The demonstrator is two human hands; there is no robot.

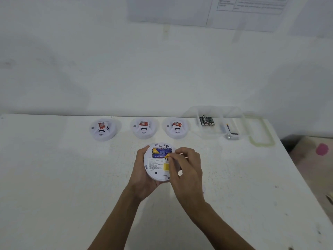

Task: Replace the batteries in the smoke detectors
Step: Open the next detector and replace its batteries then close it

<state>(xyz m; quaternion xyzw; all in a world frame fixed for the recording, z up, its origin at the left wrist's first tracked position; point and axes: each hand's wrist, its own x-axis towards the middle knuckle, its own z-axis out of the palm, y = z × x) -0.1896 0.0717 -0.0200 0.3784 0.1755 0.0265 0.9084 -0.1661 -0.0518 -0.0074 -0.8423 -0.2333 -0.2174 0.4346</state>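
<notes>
**Smoke detector** [156, 168]: white disc, held back-side up above the near middle of the bench [72, 177].

**Left hand** [142, 170]: cups the disc from below, fingers curled round its left rim.

**Fitted batteries** [161, 152]: two blue-and-yellow cells in the open bay at the disc's far side. They lie side by side, long axis left to right.

**Right hand** [187, 166]: fingers curled, tips pinched on the right end of the nearer cell. It is the hand closer to the bay, so the cell would probably lift out from that end.

**Row of three detectors** [144, 128]: face up along the far edge of the bench.

**Clear box** [232, 112]: far right, with black batteries [207, 121] in its left compartment and a lone battery [232, 131] in its right. Its lid [268, 134] lies just beside it.
</notes>
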